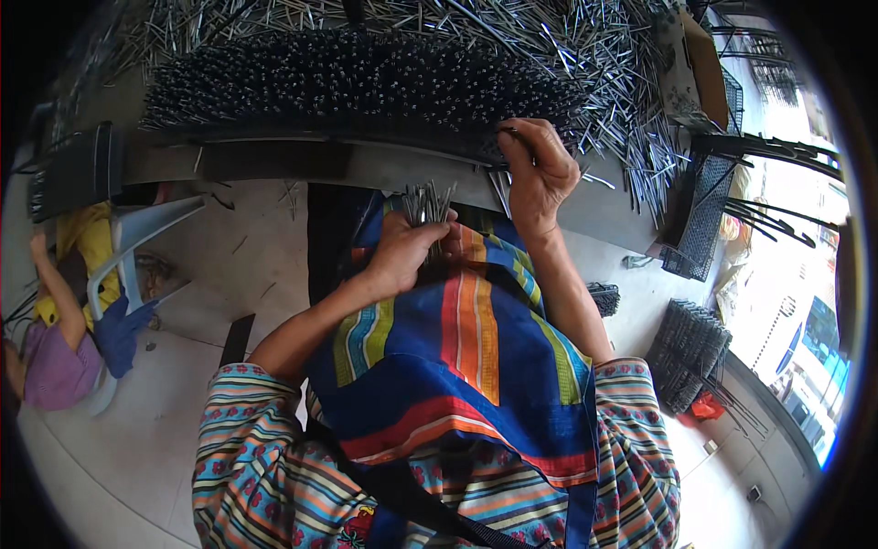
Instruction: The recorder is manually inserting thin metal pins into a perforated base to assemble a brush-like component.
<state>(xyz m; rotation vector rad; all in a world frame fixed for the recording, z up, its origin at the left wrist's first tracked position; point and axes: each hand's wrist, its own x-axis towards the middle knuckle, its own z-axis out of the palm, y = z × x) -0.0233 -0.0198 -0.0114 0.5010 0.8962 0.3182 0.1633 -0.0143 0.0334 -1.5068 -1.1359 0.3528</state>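
My left hand (401, 253) is closed around a bundle of thin metal rods (428, 201), held upright above my lap at the table's near edge. To its right, my right hand (546, 172) is raised at the front right end of a wide, dense block of upright dark metal pieces (357, 87). Its thumb and forefinger are pinched together. Something small and dark shows at the fingertips, too small to name. A striped blue cloth apron (471, 339) covers my lap below both hands.
Loose metal rods (631, 119) lie heaped behind and right of the block. An open cardboard box (695, 69) and a black mesh basket (700, 215) stand at the right. Stacked dark racks (688, 352) sit on the floor. At the left, another person (64, 366) works beside a chair (137, 252).
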